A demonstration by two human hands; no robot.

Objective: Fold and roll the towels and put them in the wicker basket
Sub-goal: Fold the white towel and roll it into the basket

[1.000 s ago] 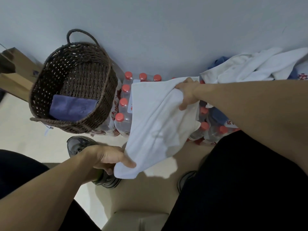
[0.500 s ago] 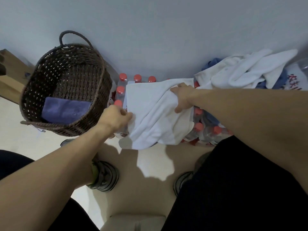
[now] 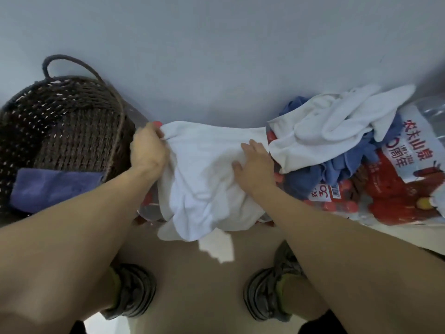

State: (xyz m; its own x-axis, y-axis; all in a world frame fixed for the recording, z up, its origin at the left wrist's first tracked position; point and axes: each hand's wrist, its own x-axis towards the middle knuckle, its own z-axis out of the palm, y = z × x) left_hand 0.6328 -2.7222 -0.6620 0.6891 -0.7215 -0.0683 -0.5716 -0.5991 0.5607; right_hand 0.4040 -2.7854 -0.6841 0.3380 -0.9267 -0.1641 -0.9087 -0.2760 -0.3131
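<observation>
The towel [image 3: 207,179] is gripped at ten o'clock by the left hand [image 3: 148,150]; the right hand [image 3: 255,167] is pressed flat at three o'clock.

head cam | looks steeply down, forward | close over white towel [image 3: 207,179] | wall above, shoes [image 3: 134,290] below

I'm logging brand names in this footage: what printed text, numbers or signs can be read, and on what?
"农夫山泉" in red characters: on the clear plastic wrap of the water-bottle pack, right.
"周年" with a large partial numeral, seemingly "0", before it: same wrap, the line below.
Small digits beside "周年", barcode digits and other small print: too blurred to read.
Towels and wicker basket: no text.
</observation>
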